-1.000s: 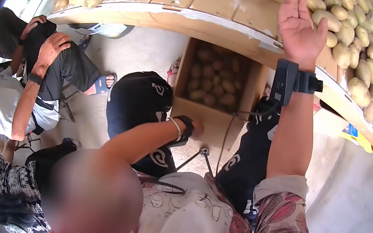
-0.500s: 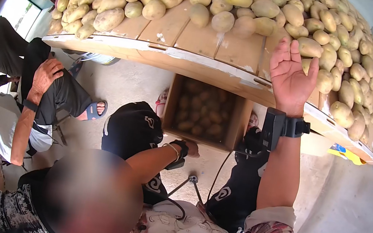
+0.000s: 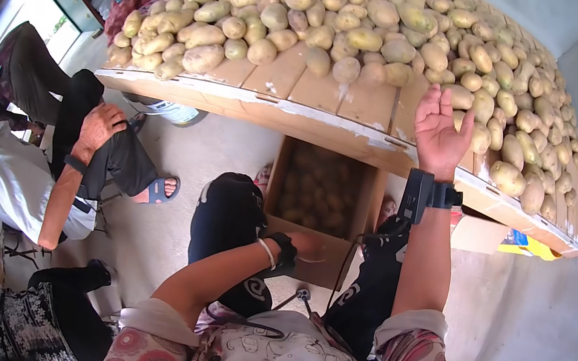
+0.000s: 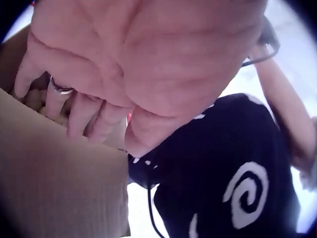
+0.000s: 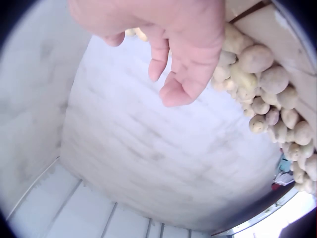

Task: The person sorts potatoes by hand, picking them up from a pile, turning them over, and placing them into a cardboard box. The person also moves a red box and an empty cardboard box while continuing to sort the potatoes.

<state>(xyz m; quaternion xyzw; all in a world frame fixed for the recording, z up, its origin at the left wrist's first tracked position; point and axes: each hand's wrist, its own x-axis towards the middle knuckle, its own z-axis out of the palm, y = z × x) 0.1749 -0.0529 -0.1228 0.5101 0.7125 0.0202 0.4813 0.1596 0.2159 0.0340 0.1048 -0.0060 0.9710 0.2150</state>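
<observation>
My left hand is slightly blurred in the head view, at the near panel of a cardboard box between my knees. In the left wrist view its fingers are loosely bent, with the tips right at the cardboard edge; one finger wears a ring. Potatoes lie in shadow inside the box. My right hand is raised over the front edge of the table, palm up with fingers loosely bent. Nothing lies in that palm. Its fingertips are close to the potatoes heaped on the table.
The table's boarded top carries a large potato pile, its front edge above the box. A seated person is at the left, beside another person in patterned clothing. A bucket stands under the table; a wall rises at the right.
The head view has shifted, showing more of the potato pile. The box's near panel, hardly visible half a second ago, shows again below my left hand. My right hand keeps its palm-up pose.
</observation>
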